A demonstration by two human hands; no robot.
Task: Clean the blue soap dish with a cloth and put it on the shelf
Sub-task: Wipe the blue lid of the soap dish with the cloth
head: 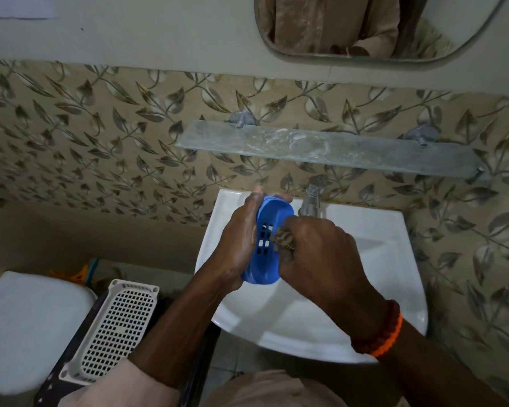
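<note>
Over the white sink [379, 259] my left hand [238, 239] grips the blue soap dish [272, 212] from its left side, tilted so its slotted inside faces right. My right hand [315, 254] pinches a small brownish cloth [282, 240] and presses it against the inside of the dish near the slots. Most of the cloth is hidden inside my fingers. A glass shelf [329, 148] is fixed to the wall above the sink, with nothing standing on it.
A chrome tap [313, 198] stands just right of the dish at the back of the sink. A white perforated basket [118, 327] lies at the lower left beside a white toilet lid [27, 324]. A mirror [365, 24] hangs above the shelf.
</note>
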